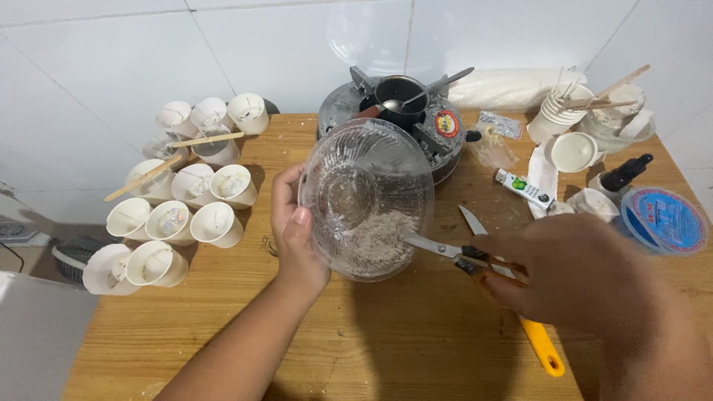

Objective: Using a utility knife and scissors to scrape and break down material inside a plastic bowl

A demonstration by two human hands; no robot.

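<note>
The left hand [295, 234] held the clear bowl [366, 199] tilted over the table [416, 341], while the right hand [564, 271] gripped scissors [453, 251] in the white flakes [379, 241]. Scraping gently with the bowl steady would probably prevent spilling.

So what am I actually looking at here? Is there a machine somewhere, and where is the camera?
No machine: a person works with two bare hands, and the one camera sits on their head, looking down at a wooden table. The left hand tilts a clear plastic bowl holding pale crumbly flakes. The right hand, blurred, holds scissors with the blades reaching into the bowl. At the left are many white paper cups lying tilted, some with wooden sticks across them. Behind the bowl is a small stove with a dark pot and a spoon. At the right lie a stack of cups, a small tube, a dropper bottle, a round blue-lidded tub and an orange-handled knife.
</note>
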